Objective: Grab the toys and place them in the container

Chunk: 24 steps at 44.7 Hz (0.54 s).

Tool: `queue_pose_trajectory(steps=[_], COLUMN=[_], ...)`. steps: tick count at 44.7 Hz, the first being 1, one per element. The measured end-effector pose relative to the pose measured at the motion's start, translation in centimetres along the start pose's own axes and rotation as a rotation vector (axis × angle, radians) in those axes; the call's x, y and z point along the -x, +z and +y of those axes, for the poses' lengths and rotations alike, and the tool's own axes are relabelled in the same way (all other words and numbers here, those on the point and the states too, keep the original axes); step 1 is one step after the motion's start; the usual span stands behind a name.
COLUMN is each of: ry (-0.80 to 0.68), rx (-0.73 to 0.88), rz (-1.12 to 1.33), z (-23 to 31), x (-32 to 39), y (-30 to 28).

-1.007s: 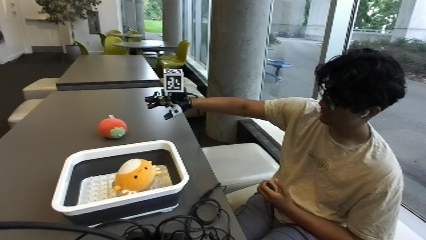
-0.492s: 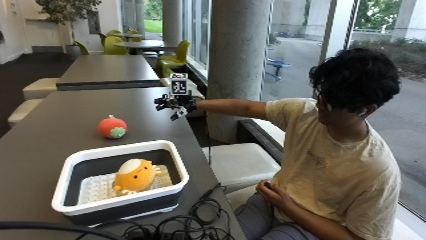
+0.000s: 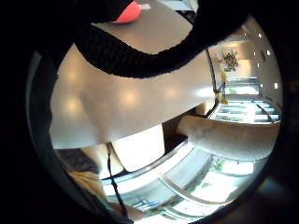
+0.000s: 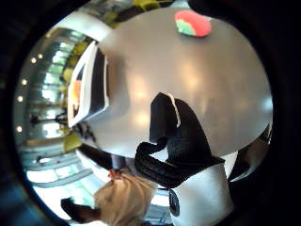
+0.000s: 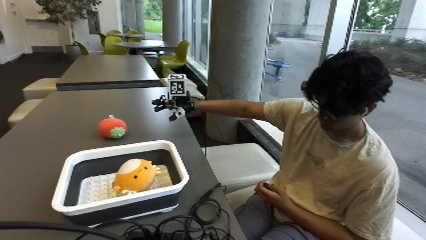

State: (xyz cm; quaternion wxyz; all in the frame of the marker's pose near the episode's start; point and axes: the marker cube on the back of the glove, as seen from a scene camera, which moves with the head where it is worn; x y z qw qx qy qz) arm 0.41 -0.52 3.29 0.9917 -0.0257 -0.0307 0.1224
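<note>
The red toy [image 5: 112, 127], round with a green patch and a small stalk on top, sat on the worktop [image 5: 46, 145] at the left of the frame, behind the container [image 5: 170, 155]. It looked soft and light, likely easy to squash, so cupping it round its middle from above seemed the safest hold. An orange plush toy [image 5: 135, 176] already lay inside the container. The gloved right hand [image 5: 172, 104] hung above the worktop's far edge, well apart from the red toy, fingers spread and holding nothing.
</note>
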Motion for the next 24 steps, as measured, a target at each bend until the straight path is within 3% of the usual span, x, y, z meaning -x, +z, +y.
queue_pose_trajectory(steps=[6, 15, 24], ry=[0.056, -0.105, -0.015], rx=[0.015, -0.018, -0.016], rz=[0.073, 0.0, 0.058], z=[0.2, -1.0, -0.7], x=[-0.6, -0.1, -0.7], y=[-0.1, -0.1, -0.7])
